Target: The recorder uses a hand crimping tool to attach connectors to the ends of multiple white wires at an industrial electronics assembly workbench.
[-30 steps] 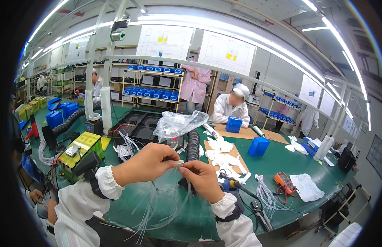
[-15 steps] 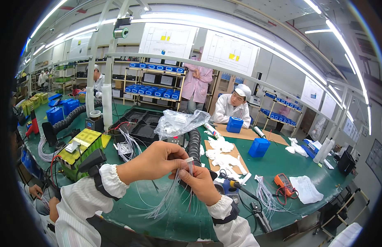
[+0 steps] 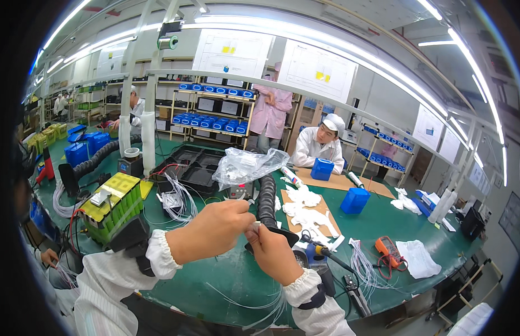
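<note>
Both my hands meet over the front middle of the green bench. My right hand pinches a small white connector between thumb and fingertips. Its thin white wires trail below that hand, over the bench's front edge. My left hand is closed just above and beside the connector, fingertips pressed together. Whatever may be between its fingers is too small to make out. Another bundle of white wires lies beyond my left forearm.
A green battery pack with a yellow top stands at the left. A black hose and a plastic bag lie ahead. At the right are a soldering iron, an orange multimeter and blue boxes. Across the bench sits a person.
My left hand has turned into a tighter fist shape over the connector. The wires, spread below both hands before, now hang mostly behind and beneath my right hand. The view has shifted slightly.
</note>
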The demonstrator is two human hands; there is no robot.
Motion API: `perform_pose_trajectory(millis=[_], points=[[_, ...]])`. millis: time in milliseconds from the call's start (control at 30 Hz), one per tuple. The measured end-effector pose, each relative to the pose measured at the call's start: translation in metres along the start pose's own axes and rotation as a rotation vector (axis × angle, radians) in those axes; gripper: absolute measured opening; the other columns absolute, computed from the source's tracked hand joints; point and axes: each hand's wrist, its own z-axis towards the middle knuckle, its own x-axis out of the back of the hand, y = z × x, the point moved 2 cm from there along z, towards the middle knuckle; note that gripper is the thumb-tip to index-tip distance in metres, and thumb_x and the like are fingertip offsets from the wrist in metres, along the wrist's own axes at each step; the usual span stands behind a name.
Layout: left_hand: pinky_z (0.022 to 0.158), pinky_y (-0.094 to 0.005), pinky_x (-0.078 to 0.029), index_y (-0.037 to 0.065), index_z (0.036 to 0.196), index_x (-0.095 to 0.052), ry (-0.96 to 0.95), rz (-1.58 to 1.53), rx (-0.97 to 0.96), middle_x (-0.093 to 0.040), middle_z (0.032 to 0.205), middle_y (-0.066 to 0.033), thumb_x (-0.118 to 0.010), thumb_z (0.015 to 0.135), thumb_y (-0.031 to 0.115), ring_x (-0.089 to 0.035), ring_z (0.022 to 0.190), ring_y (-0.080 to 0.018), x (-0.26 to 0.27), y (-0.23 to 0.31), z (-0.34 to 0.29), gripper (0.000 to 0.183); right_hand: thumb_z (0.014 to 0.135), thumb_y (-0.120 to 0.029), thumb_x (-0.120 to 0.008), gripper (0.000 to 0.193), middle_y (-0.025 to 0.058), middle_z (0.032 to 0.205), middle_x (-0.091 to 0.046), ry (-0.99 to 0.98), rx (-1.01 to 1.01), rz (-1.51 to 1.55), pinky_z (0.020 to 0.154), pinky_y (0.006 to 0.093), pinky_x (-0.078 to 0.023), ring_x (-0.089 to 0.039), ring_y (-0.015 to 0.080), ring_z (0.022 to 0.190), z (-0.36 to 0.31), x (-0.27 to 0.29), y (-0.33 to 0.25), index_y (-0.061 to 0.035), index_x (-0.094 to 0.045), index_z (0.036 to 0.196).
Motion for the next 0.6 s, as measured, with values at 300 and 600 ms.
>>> perform_pose_trajectory(millis=[300,600], points=[[0.066,-0.0385,-0.049,0.000,0.096,-0.074,-0.028,-0.415,0.145,-0.061,0.079,-0.0119,-0.072,0.084,0.004,-0.062,0.075,-0.0312,0.013,0.007,0.009,0.013,0.106,-0.028,-0.056,0.026,-0.0024,0.084,-0.060,-0.352,-0.105,1.064,0.061,0.0256,-0.041,-0.048,0.0046,0.071,0.001,-0.015,0.013,-0.0033,-0.064,0.111],[0.064,-0.0384,-0.047,-0.001,0.088,-0.072,0.234,-0.109,0.245,-0.060,0.075,-0.0137,-0.073,0.082,0.002,-0.060,0.072,-0.0330,0.040,-0.031,-0.009,0.007,0.110,-0.032,-0.046,0.038,-0.0010,0.075,-0.055,-0.142,-0.191,0.462,0.060,0.0249,-0.040,-0.048,0.0081,0.066,-0.008,0.016,0.006,-0.0013,-0.064,0.097]])
